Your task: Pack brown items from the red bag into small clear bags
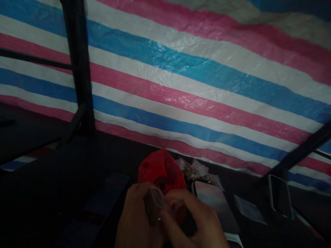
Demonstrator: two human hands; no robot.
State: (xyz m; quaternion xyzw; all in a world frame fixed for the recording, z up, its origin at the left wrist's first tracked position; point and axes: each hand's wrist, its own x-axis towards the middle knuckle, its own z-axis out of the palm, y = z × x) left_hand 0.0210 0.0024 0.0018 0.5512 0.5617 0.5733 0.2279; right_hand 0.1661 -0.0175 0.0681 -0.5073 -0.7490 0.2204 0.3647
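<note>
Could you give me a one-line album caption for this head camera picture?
Two hands, left hand and right hand, pinch a small clear bag before a red bag, under a striped tarp.

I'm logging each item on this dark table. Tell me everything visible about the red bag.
The red bag looks like thin, crumpled plastic, bunched into a rounded lump with its top gaping. It sits on the dark table just behind both hands, left hand and right hand, which hide its lower part. Whether they touch it is unclear. Its contents are not visible.

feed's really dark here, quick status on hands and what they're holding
Left hand and right hand both pinch a small clear bag. Red bag right behind. Filled packets and a flat scale alongside; nothing blocking.
</note>
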